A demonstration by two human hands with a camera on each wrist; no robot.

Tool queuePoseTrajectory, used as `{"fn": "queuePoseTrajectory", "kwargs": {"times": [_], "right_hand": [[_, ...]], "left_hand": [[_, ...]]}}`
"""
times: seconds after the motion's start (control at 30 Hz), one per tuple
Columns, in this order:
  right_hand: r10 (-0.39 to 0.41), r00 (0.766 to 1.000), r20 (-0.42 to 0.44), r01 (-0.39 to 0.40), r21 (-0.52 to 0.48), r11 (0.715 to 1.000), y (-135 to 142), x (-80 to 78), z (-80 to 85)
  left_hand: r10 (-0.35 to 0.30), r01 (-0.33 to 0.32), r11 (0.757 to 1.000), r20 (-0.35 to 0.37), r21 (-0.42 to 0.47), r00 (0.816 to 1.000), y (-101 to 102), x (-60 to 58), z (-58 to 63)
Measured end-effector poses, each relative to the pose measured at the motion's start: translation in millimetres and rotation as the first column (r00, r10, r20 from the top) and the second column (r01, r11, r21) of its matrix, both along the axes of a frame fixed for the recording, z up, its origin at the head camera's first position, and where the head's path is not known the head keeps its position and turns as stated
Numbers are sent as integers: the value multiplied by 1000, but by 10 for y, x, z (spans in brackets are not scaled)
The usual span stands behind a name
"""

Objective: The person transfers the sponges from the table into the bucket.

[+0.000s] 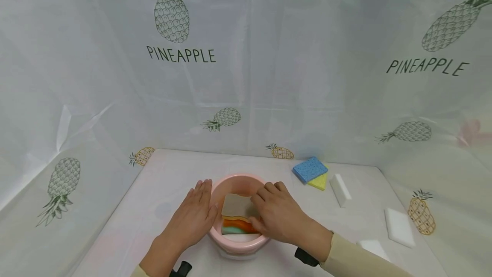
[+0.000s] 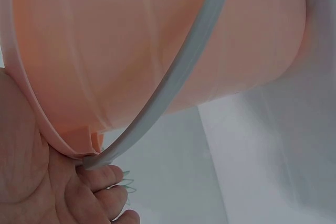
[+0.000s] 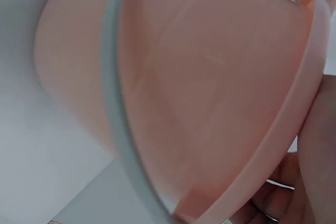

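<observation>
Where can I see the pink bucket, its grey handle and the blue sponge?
Pink bucket [image 1: 240, 247], head view: front of its rim.
Grey handle [image 2: 175, 77], left wrist view: along its curved bar.
Blue sponge [image 1: 309, 169], head view: middle of its upper face.

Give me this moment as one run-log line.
left hand: against pink bucket | right hand: over rim, at layered stack inside; grip unclear | blue sponge: atop yellow sponge

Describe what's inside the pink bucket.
Beige piece, orange layer, mint-green layer, something white in front. Right hand covers the beige piece's right side; anything beneath is hidden.
</observation>
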State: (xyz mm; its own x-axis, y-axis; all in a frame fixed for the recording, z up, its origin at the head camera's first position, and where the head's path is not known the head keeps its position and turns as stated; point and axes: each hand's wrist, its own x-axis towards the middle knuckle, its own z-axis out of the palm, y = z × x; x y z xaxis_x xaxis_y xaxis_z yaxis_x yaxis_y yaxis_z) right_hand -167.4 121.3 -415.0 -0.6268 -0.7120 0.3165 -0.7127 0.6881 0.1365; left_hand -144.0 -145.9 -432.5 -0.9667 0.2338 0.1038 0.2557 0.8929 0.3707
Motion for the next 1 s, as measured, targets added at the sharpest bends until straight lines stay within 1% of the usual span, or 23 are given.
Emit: {"fn": "queuePoseTrajectory", "kwargs": {"times": [0.1, 0.2, 0.27, 0.33, 0.43, 0.5, 0.63, 0.77, 0.87, 1.0], "right_hand": [[-43, 998, -41, 43, -14, 999, 56, -20, -9], [-76, 991, -106, 71, -47, 996, 135, -60, -35], [-99, 982, -160, 88, -78, 993, 196, -92, -65], [-111, 971, -214, 85, -128, 988, 263, -133, -99], [-140, 954, -266, 89, -196, 977, 358, -187, -128], [-161, 947, -277, 100, -221, 970, 430, -221, -137], [-214, 935, -282, 149, -233, 961, 592, -276, -152], [-251, 914, -319, 171, -258, 951, 765, -315, -180], [-280, 898, -340, 188, -277, 942, 913, -314, -214], [-319, 881, -350, 222, -289, 931, 1151, -272, -287]], "left_hand": [[1, -1, 1000, 0, 8, 1000, -3, 2, 4], [-1, 1, 1000, -1, 15, 1000, -6, 1, 1], [-4, 4, 1000, -1, 18, 1000, -7, -1, 1], [-4, 4, 1000, 0, 21, 1000, -6, 0, 2], [-6, 6, 1000, 2, 24, 1000, -5, 1, 4], [-5, 5, 1000, 3, 24, 1000, -4, 3, 4], [-6, 6, 1000, 4, 16, 1000, 0, 2, 2], [-6, 6, 1000, 8, 14, 1000, 1, 0, -1], [-6, 6, 1000, 12, 20, 1000, 0, 2, 2], [-8, 7, 999, 17, 33, 1000, -6, 3, 3]]}}
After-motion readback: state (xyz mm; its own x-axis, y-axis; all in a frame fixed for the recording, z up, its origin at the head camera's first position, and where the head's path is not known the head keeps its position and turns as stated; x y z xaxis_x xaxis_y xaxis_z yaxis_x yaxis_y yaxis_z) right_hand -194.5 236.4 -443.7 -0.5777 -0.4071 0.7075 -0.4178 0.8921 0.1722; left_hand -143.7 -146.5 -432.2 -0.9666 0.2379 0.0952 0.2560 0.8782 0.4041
